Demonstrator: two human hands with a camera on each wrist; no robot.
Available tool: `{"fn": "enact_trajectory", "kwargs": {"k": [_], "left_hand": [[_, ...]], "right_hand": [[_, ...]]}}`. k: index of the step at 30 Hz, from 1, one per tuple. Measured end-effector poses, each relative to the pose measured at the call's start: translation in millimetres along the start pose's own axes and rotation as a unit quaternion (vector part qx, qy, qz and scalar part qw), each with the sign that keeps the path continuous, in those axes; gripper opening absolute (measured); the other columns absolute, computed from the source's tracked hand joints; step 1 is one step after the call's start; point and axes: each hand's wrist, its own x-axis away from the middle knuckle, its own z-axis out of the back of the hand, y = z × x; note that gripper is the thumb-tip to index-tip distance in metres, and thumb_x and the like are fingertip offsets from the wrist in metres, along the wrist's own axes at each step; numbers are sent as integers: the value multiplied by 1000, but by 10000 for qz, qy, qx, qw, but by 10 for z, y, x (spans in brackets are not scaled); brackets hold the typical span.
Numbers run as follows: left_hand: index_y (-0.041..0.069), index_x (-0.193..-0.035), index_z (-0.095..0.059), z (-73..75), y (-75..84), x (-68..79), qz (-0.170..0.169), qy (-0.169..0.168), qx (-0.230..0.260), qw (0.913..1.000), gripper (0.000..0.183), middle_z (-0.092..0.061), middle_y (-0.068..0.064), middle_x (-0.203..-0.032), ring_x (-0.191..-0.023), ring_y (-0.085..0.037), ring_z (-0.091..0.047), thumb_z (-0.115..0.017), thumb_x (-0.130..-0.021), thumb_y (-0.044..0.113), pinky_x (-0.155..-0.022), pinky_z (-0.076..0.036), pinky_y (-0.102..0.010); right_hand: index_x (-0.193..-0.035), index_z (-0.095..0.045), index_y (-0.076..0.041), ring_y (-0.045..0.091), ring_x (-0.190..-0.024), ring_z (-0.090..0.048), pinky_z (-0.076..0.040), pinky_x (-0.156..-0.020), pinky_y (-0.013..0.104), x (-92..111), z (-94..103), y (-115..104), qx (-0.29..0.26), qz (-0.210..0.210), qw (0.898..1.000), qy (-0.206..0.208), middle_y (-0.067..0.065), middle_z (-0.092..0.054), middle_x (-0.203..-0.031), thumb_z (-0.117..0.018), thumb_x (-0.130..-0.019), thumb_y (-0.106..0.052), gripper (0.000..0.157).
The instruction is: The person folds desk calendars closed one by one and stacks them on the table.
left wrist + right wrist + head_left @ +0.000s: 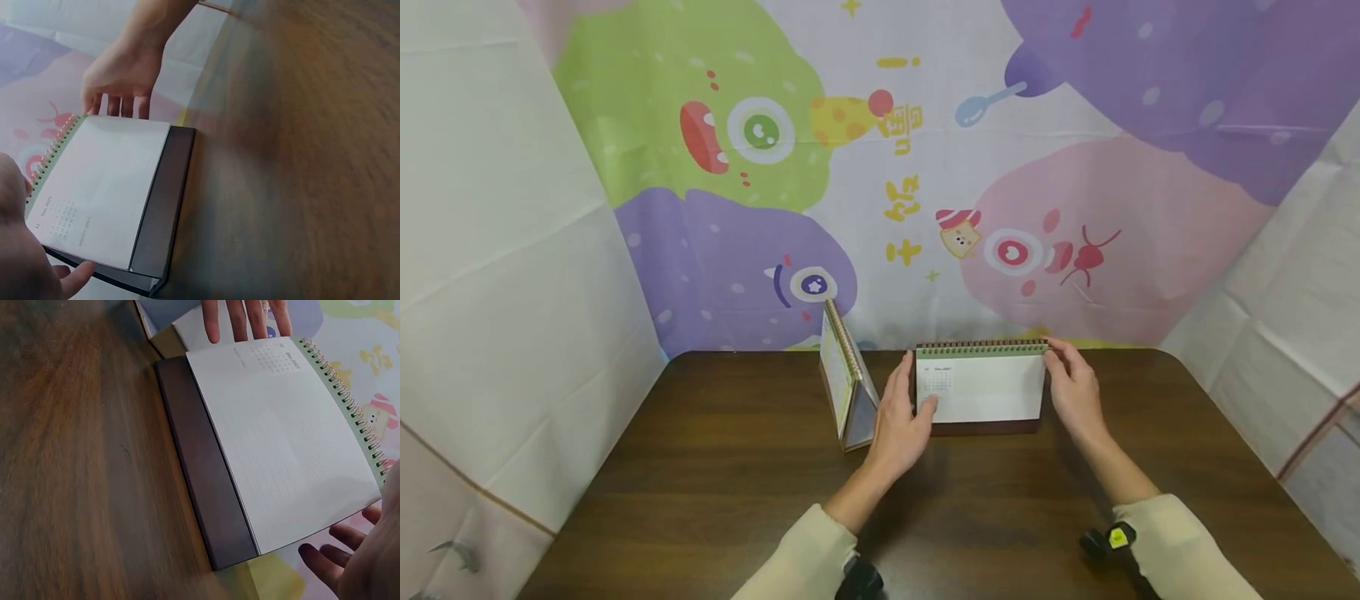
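**L hand (901,421) + R hand (1075,396) flank spiral-bound desk calendar (992,387)**

Desk cal stands just R of center in the head view, long side facing the cam, on the far part of the dark wood-grain table (737,500). Spiral binding (977,344) runs along the top w/ a green band under it; white pg (996,392) has a small mo. grid, upper L, marked "12" & "Dec". Dark base strip (985,427) shows below the pg.

L hand: at cal's L edge, fingers nearly straight & pointing up along it, thumb over the pg's lower L in the head view. Grip loose, not curled round the cal; can't tell how firm the contact is.

R hand: at cal's upper R corner, fingers relaxed, slightly bent, by the edge. No clear pinch; can't tell how many fingertips touch.

2nd desk calendar (837,367) stands like a tent L of center, turned nearly edge-on, just L of the L hand.

Cartoon backdrop (917,292) fills the upper middle of frame, w/ green, purple & pink one-eyed figures. Pale sleeves (801,554) enter from bottom, black wrist gear (861,579) by the L one.
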Motion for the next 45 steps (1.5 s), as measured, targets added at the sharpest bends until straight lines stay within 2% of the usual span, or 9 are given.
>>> {"fn": "enact_trajectory", "kwargs": {"k": [2, 5, 9, 13, 21, 29, 35, 40, 45], "left_hand": [[16, -181, -24, 11, 5, -13, 114, -136, 116, 9998, 79, -33, -20, -185, -168, -43, -40, -60, -112, 22, -134, -40, -65], [21, -182, -22, 19, 8, -22, 243, -256, 181, 9992, 79, -31, -18, -186, -166, -41, -44, -60, -113, 23, -128, -48, -62], [21, -182, -22, 17, 6, -17, 232, -317, 166, 9991, 78, -34, -18, -185, -154, -42, -59, -59, -113, 23, -119, -57, -59], [17, -182, -23, 10, 0, -1, 143, -317, 127, 9993, 78, -37, -21, -183, -149, -43, -63, -59, -113, 22, -116, -60, -57], [12, -180, -27, 11, 4, 45, 89, -238, 178, 9995, 75, -40, -21, -181, -147, -42, -64, -59, -112, 18, -112, -62, -54], [16, -180, -30, 49, -1, 123, 117, -176, 242, 9995, 74, -41, -19, -181, -148, -40, -63, -60, -112, 13, -110, -64, -49], [17, -178, -36, 87, -11, 199, 40, -12, 262, 9996, 70, -48, -16, -177, -149, -36, -61, -59, -112, 12, -109, -65, -47], [15, -175, -43, 133, -23, 260, -99, 157, 93, 9998, 66, -57, -14, -171, -126, -29, -70, -58, -110, 10, -101, -66, -40], [14, -171, -49, 158, -38, 281, -279, 322, -233, 9988, 64, -63, -14, -166, -96, -17, -66, -60, -108, 9, -87, -57, -29]], "right_hand": [[-164, -54, -5, 27, -138, -58, -44, -107, 27, -3, 9, 8, 71, -16, 9999, -134, 23, -62, -162, -43, -121, -34, 53], [-162, -55, -1, 18, -131, -59, -44, -106, 23, -2, 10, 11, 100, 7, 9998, -197, 25, -64, -157, -44, -121, -32, 52], [-158, -58, 2, 0, -103, -58, -50, -86, 13, 8, 16, 20, -57, 9, 9999, -146, 27, -66, -147, -46, -121, -27, 49], [-157, -57, 3, -3, -90, -57, -56, -72, 15, 35, 33, 32, -258, -70, 9995, -185, 27, -65, -144, -46, -121, -25, 47], [-152, -62, 2, -9, -93, -57, -60, -71, 16, 104, 54, 20, -312, -89, 9994, -119, 27, -65, -143, -48, -120, -24, 43], [-148, -63, 2, -8, -95, -57, -63, -71, 19, 162, 67, 8, -254, -14, 9995, -206, 26, -66, -138, -49, -120, -25, 41], [-153, -60, 2, -10, -98, -56, -65, -73, 21, 227, 79, 24, -285, -74, 9989, -361, 26, -64, -145, -48, -121, -26, 44], [-152, -60, 1, -6, -102, -56, -66, -73, 24, 301, 95, 21, -231, -38, 9988, -440, 25, -65, -144, -48, -121, -27, 44], [-148, -63, 2, -3, -104, -58, -68, -73, 28, 333, 98, 1, -210, 68, 9991, -350, 24, -66, -139, -50, -120, -26, 41]]}}
